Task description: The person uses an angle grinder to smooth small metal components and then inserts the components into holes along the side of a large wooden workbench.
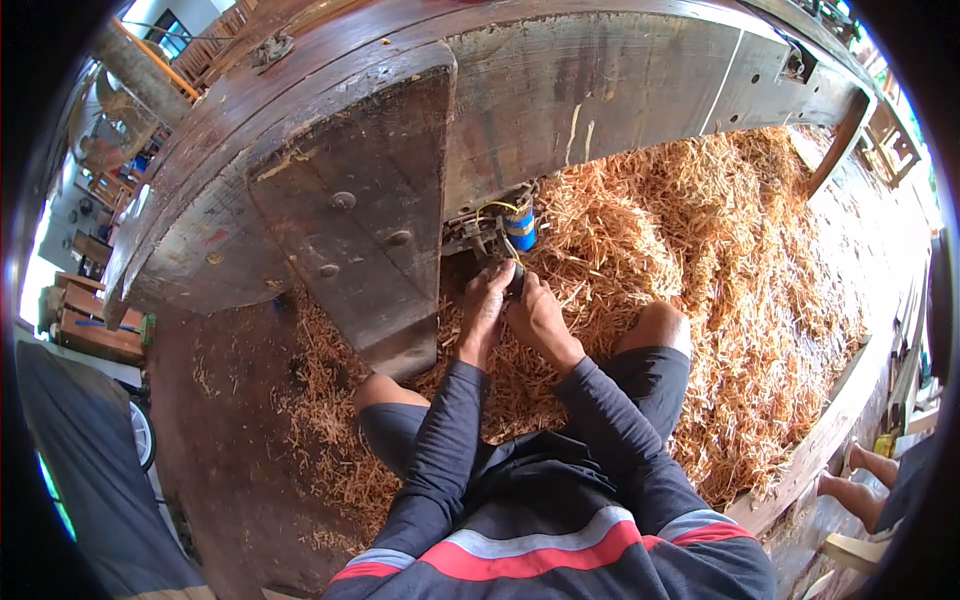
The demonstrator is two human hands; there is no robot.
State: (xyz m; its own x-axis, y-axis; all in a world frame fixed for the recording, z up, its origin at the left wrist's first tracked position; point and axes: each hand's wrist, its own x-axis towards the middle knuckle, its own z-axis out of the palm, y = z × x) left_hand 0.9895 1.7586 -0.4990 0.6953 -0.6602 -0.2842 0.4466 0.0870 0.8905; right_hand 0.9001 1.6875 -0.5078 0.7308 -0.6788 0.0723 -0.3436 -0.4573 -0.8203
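Observation:
I sit on a wooden floor with my knees apart, facing a big dark wooden beam [560, 90]. My left hand [483, 305] and my right hand [537, 312] are pressed together, both closed around a small dark tool [516, 278] just under the beam. Right above the hands, a blue power tool body [519, 228] with a yellow cable sits against the beam's underside. What the tool tip touches is hidden by my fingers. A thick wooden block [365, 220] with bolts stands to the left of my hands.
A deep heap of orange wood shavings [740, 270] covers the floor ahead and to the right. A curved wooden edge [840, 410] borders the heap. Another person's bare feet [868, 480] show at lower right. Stacked timber [95, 330] lies far left.

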